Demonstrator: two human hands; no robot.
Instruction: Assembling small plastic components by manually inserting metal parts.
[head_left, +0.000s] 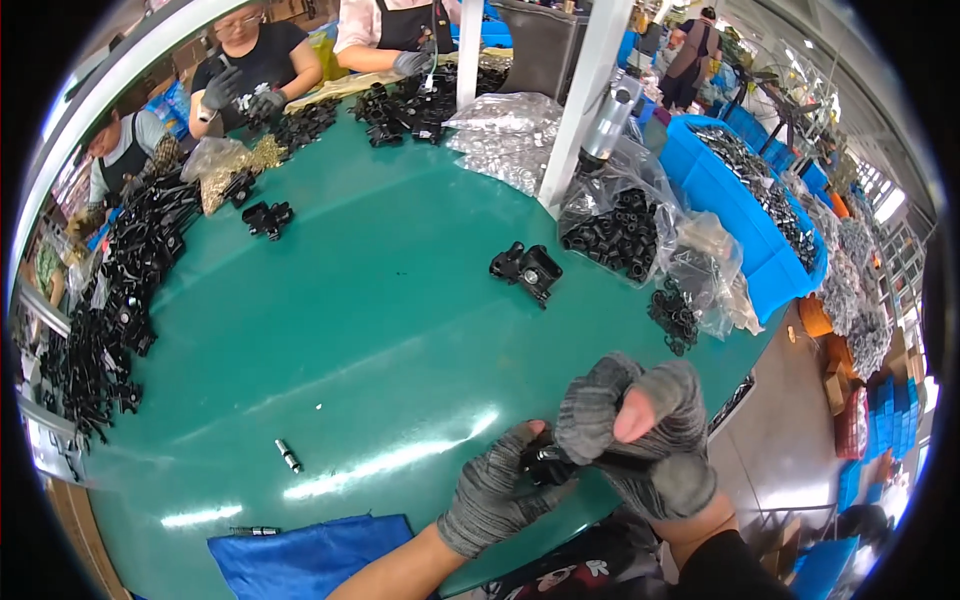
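Both my hands wear grey knit gloves with some fingertips bare. My left hand (500,495) is closed around a small black plastic part (548,466) at the near right edge of the green table (330,330). My right hand (640,425) is beside it with fingers curled in and the thumb tip bare. A dark length shows under its fingers, but most of it is hidden, so its kind is unclear. Beyond my hands a black moulded part (528,272) lies alone. A small silver-and-black cylindrical piece (288,456) rests to the left.
A blue cloth (310,557) covers the near edge, with another small cylinder (255,531) beside it. Bags of black rings (620,235) and a blue bin (740,215) stand at right, near a white post (585,110). Black parts (135,270) pile at left. Co-workers sit across.
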